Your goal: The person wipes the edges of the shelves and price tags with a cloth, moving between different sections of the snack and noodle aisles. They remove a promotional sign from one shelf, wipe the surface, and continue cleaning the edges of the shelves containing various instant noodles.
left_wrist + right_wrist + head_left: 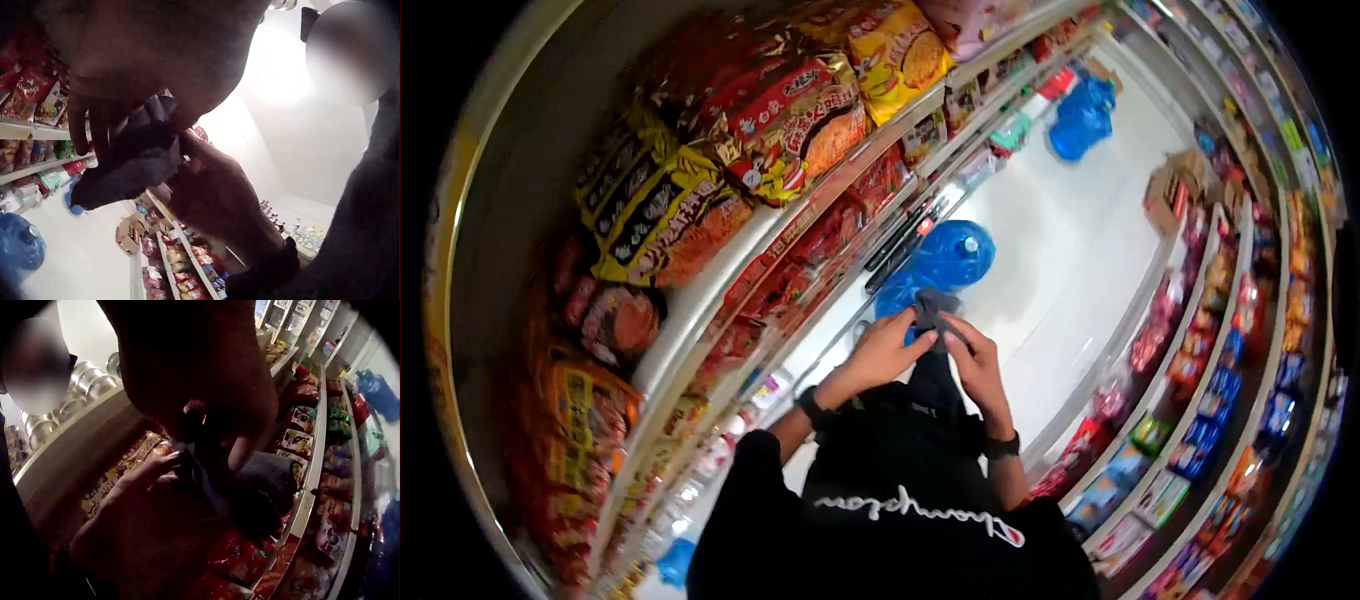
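A dark grey cloth [935, 303] is bunched between my two hands in front of my black shirt. My left hand [884, 352] grips its left side, thumb pointing inward. From the other side my right hand [977, 368] pinches the same cloth, fingertips close to the left thumb. In the left wrist view the dark cloth [134, 153] hangs in folds below the left fingers, with the right hand [215, 194] beside it. The right wrist view is dim; a loose part of the cloth [265, 478] sticks out past the right fingers.
Shelves of instant noodle packets [800, 125] rise close on my left. Large blue water jugs [955, 252] stand on the white floor [1040, 240] just beyond my hands, with more blue jugs [1083, 115] farther off. Snack shelves [1200, 400] and a cardboard box [1172, 192] line the right.
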The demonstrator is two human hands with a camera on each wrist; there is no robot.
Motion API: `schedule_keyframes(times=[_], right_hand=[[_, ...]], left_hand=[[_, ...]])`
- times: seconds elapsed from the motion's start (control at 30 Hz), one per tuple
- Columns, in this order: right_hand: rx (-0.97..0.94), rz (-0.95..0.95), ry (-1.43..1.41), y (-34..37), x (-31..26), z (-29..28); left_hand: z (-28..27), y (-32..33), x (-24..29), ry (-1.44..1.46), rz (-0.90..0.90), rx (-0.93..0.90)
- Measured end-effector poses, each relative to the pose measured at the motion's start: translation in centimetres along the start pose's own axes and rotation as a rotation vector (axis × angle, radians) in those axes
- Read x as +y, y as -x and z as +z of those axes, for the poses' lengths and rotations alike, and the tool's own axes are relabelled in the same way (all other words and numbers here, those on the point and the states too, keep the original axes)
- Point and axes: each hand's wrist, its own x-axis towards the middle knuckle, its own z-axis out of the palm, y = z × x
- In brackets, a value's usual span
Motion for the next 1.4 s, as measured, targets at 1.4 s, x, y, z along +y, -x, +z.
schedule_keyframes(times=[1.4], right_hand=[[0.112, -0.329, 0.532, 20.2, 6.7, -4.1]], left_hand=[[18.1, 16.7, 2.2, -0.248, 0.01, 0.114]])
